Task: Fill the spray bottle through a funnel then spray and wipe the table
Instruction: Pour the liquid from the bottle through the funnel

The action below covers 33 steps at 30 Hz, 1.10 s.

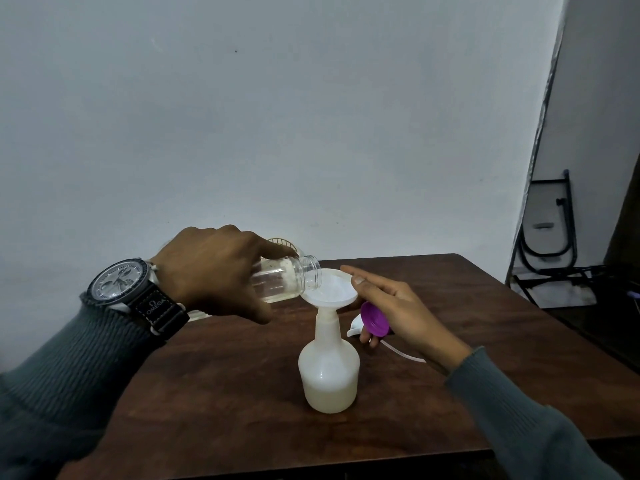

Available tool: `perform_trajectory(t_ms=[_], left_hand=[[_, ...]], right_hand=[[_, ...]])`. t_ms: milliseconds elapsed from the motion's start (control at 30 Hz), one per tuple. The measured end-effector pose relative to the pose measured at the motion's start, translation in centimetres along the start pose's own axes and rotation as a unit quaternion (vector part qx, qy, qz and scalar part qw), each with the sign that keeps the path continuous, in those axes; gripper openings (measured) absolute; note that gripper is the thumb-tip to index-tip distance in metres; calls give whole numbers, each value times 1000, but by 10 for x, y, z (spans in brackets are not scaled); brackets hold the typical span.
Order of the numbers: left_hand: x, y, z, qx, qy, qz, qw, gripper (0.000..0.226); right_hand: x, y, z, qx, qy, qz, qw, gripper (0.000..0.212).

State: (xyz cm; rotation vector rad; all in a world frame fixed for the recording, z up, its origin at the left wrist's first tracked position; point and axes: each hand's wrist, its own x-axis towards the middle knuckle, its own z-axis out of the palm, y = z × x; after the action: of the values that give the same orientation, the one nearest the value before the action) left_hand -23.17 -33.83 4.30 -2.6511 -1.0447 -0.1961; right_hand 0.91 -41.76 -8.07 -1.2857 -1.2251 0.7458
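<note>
A white spray bottle (pixel 328 368) stands upright on the dark wooden table (pixel 221 393), its lower part holding pale liquid. A white funnel (pixel 330 289) sits in its neck. My left hand (pixel 211 271) grips a clear plastic bottle (pixel 291 278), tipped on its side with its open mouth over the funnel. My right hand (pixel 398 313) touches the funnel's right rim with thumb and forefinger and holds a purple cap (pixel 375 319) in its lower fingers. The white spray head (pixel 356 330) with its thin tube (pixel 405 353) lies on the table under that hand.
A pale ribbed object (pixel 282 242) shows behind my left hand at the table's back edge. A folded black metal frame (pixel 550 223) leans in the right corner beyond the table. A plain wall rises directly behind the table.
</note>
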Motion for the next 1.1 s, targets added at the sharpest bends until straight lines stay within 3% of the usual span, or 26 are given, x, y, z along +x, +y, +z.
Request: perform_trajectory(t_ms=[1100], left_hand=[[6, 4, -9, 2, -18, 5, 1000, 86]], right_hand=[[-1, -2, 0, 2, -1, 3, 1000, 32]])
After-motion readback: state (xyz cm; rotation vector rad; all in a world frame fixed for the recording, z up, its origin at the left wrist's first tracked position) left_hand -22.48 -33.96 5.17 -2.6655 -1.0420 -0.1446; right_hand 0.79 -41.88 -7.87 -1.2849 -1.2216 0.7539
